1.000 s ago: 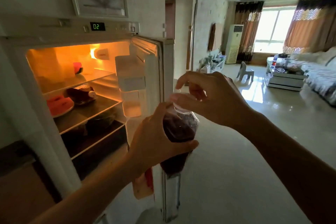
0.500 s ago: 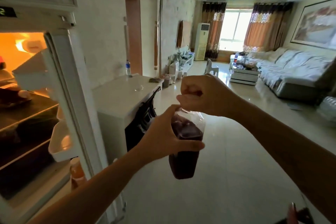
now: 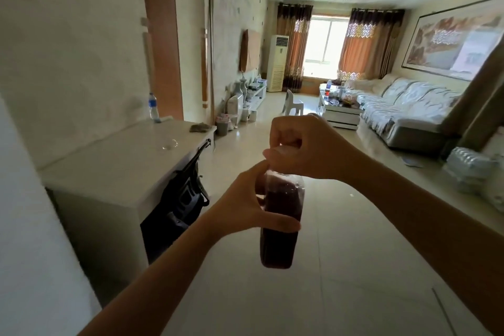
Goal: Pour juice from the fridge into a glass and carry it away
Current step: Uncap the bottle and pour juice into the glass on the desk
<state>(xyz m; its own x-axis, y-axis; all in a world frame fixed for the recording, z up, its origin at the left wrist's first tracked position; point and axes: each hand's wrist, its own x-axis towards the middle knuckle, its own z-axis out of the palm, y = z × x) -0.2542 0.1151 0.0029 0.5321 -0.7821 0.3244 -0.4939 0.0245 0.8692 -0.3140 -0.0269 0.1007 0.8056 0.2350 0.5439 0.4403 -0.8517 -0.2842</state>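
Bottle of dark juice held in both hands, in mid-air above the tiled floor.

The clear bottle [image 3: 281, 215] is upright and filled with dark red juice to just below its shoulder. The left hand [image 3: 242, 210] grasps the bottle's upper body, thumb across the front, fingers behind. The right hand [image 3: 302, 147] is clenched over the bottle's top; the cap is hidden under it. To the left, a white counter [image 3: 109, 166] carries a small water bottle [image 3: 153, 105] against the wall and a clear glass [image 3: 169, 144] near its middle.
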